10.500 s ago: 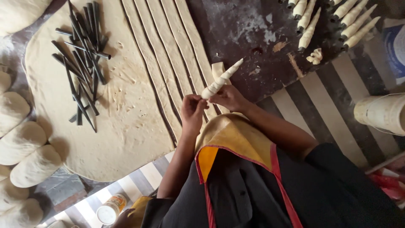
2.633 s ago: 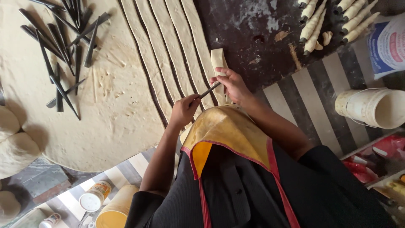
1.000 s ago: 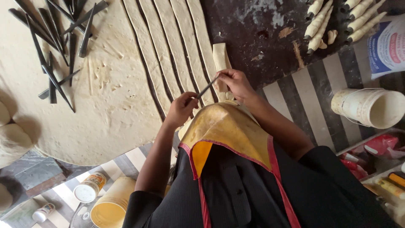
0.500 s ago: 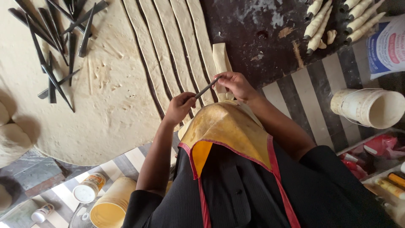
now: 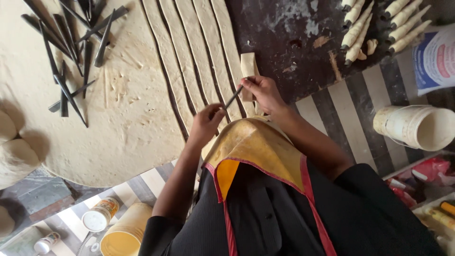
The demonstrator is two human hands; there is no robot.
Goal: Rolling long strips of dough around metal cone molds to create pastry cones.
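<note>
Between both hands I hold a thin dark metal rod (image 5: 233, 99) at a slant over the board. My left hand (image 5: 207, 124) pinches its lower end. My right hand (image 5: 263, 92) grips the upper end, right at the near end of a short folded dough strip (image 5: 248, 66). Several long cut dough strips (image 5: 199, 57) run away from my hands beside a wide rolled-out dough sheet (image 5: 118, 123). A yellow cloth with red trim (image 5: 256, 151) hides part of my forearms.
A pile of dark metal rods (image 5: 71, 42) lies on the dough sheet at the far left. Finished dough cones (image 5: 379, 23) lie at the top right. A white bucket (image 5: 417, 128) stands at right, dough balls (image 5: 12, 142) at left, and yellow tubs (image 5: 123, 232) below.
About ten seconds ago my hands held a rod wrapped in dough; now the rod is bare. In the last second my hands have barely shifted by the short dough strip.
</note>
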